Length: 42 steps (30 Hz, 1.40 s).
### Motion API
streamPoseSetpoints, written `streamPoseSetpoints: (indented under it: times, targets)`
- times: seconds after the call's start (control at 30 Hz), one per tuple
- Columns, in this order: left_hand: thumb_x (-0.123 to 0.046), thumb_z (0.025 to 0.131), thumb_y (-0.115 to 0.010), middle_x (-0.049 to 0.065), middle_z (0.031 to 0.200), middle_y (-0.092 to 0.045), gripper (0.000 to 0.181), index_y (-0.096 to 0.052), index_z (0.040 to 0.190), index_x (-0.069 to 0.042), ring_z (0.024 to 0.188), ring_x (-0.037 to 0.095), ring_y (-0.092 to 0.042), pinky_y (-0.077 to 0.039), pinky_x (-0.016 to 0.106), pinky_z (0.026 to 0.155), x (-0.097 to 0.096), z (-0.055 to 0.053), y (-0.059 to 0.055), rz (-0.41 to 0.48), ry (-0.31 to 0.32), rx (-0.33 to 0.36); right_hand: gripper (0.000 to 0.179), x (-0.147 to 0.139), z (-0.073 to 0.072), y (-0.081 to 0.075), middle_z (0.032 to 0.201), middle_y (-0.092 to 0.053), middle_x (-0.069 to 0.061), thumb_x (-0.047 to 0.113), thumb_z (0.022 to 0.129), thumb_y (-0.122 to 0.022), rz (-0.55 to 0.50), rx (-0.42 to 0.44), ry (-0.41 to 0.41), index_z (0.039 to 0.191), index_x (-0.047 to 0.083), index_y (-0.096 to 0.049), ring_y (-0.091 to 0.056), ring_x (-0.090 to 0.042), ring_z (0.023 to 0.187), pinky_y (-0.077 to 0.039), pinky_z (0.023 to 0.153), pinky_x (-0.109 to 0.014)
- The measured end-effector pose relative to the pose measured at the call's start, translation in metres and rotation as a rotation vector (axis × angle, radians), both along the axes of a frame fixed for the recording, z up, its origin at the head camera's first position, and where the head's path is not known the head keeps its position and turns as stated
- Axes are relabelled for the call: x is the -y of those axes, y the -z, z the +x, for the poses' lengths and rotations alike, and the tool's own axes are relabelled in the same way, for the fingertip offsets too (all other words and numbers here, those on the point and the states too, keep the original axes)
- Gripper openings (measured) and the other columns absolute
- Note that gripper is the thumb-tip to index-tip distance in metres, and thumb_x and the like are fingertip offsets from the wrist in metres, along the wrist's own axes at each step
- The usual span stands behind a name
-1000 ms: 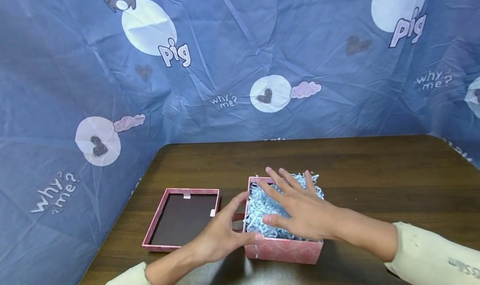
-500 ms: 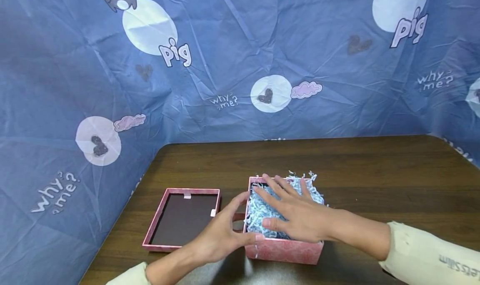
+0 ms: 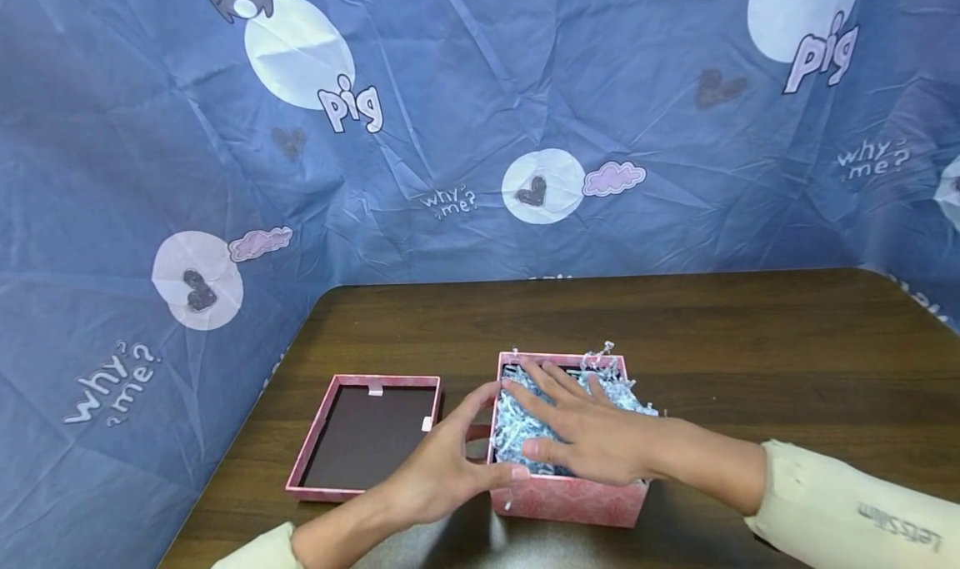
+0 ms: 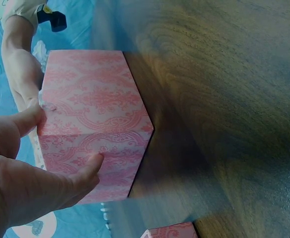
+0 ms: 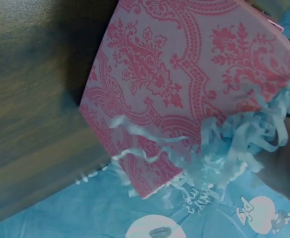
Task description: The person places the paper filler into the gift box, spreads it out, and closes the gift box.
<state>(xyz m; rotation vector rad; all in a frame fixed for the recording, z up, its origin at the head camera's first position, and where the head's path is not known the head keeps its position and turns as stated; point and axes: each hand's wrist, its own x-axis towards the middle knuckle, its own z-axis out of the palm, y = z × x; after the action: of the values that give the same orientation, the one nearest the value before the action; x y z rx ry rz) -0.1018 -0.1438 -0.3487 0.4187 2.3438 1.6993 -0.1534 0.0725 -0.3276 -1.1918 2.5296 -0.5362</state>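
Observation:
A pink patterned gift box stands on the table, filled with pale blue shredded paper. My left hand holds the box at its near left corner, thumb on the front by the rim and fingers along the left side. In the left wrist view, a fingertip lies against the box wall. Spread flat, my right hand presses on the shredded paper and covers much of it. Curly strands spill over the box rim in the right wrist view.
Left of the box lies the box lid, inside up, with a dark lining and small white tabs. Both rest on a brown wooden table. A blue printed cloth hangs behind and at the sides.
My right hand has moved down and slightly left, flattening the shredded paper, and more of the box's back rim shows. The left hand and lid stay in place.

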Motion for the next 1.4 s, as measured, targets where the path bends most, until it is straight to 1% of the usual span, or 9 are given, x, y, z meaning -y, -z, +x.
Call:
streamPoseSetpoints:
  times: [0.13, 0.3, 0.43, 0.6, 0.9, 1.07, 1.23, 1.4]
  targets:
    - [-0.007, 0.082, -0.076, 0.017, 0.148, -0.033, 0.083, -0.028, 0.149, -0.01, 0.125, 0.04, -0.046, -0.056, 0.029, 0.083, 0.0, 0.0, 0.001, 0.002, 0.003, 0.0, 0.068, 0.001, -0.002, 0.001, 0.161, 0.009, -0.003, 0.057, 0.099, -0.033, 0.019, 0.033, -0.001, 0.156, 0.028, -0.008, 0.008, -0.03, 0.146, 0.001, 0.108, -0.07]
    - [-0.01, 0.082, -0.077, 0.017, 0.15, -0.031, 0.083, -0.027, 0.149, -0.007, 0.125, 0.041, -0.046, -0.056, 0.029, 0.081, 0.0, 0.0, 0.0, -0.012, 0.002, -0.005, 0.068, 0.003, -0.004, 0.002, 0.162, 0.007, -0.004, 0.057, 0.099, -0.033, 0.046, 0.065, -0.01, 0.156, 0.028, -0.009, 0.004, -0.033, 0.146, -0.003, 0.108, -0.072]
    - [-0.015, 0.082, -0.077, 0.017, 0.15, -0.031, 0.085, -0.026, 0.15, -0.006, 0.126, 0.041, -0.045, -0.056, 0.03, 0.082, 0.0, 0.0, -0.001, -0.033, -0.002, -0.01, 0.069, 0.006, -0.007, 0.003, 0.162, 0.006, -0.005, 0.057, 0.099, -0.034, 0.094, 0.089, -0.02, 0.156, 0.024, -0.011, 0.001, -0.035, 0.146, -0.006, 0.109, -0.07]
    - [-0.016, 0.082, -0.078, 0.018, 0.15, -0.031, 0.086, -0.026, 0.149, -0.006, 0.125, 0.042, -0.046, -0.056, 0.03, 0.082, -0.001, 0.0, 0.0, -0.028, -0.005, -0.009, 0.07, 0.008, -0.009, 0.005, 0.162, 0.006, -0.005, 0.055, 0.099, -0.034, 0.15, 0.119, -0.027, 0.155, 0.019, -0.014, 0.001, -0.033, 0.146, -0.009, 0.11, -0.068]
    - [-0.019, 0.082, -0.079, 0.02, 0.151, -0.03, 0.087, -0.026, 0.15, -0.007, 0.125, 0.042, -0.046, -0.056, 0.03, 0.081, -0.001, 0.001, 0.0, -0.052, -0.016, -0.016, 0.066, 0.012, -0.011, 0.008, 0.162, 0.003, -0.002, 0.053, 0.1, -0.036, 0.209, 0.124, -0.015, 0.154, 0.018, -0.024, -0.001, -0.029, 0.147, -0.012, 0.113, -0.063]
    - [-0.019, 0.082, -0.078, 0.02, 0.151, -0.029, 0.086, -0.026, 0.15, -0.007, 0.126, 0.042, -0.045, -0.056, 0.03, 0.082, -0.001, 0.001, 0.0, -0.04, -0.014, -0.011, 0.066, 0.016, -0.012, 0.012, 0.162, -0.001, -0.003, 0.051, 0.099, -0.04, 0.216, 0.113, -0.002, 0.153, 0.015, -0.027, -0.004, -0.028, 0.147, -0.013, 0.113, -0.062]
    - [-0.02, 0.081, -0.079, 0.02, 0.15, -0.03, 0.087, -0.026, 0.15, -0.007, 0.126, 0.041, -0.045, -0.056, 0.031, 0.083, 0.0, 0.001, 0.0, -0.048, -0.018, -0.014, 0.066, 0.018, -0.012, 0.012, 0.162, -0.002, -0.003, 0.051, 0.099, -0.041, 0.222, 0.109, 0.001, 0.152, 0.014, -0.028, -0.005, -0.028, 0.147, -0.014, 0.114, -0.061]
    - [-0.019, 0.081, -0.079, 0.02, 0.15, -0.031, 0.087, -0.026, 0.15, -0.007, 0.126, 0.041, -0.045, -0.056, 0.031, 0.082, 0.0, 0.002, -0.001, -0.05, -0.018, -0.021, 0.067, 0.017, -0.011, 0.006, 0.162, 0.0, -0.003, 0.053, 0.099, -0.039, 0.211, 0.103, -0.003, 0.154, 0.017, -0.024, -0.003, -0.03, 0.147, -0.01, 0.114, -0.062]
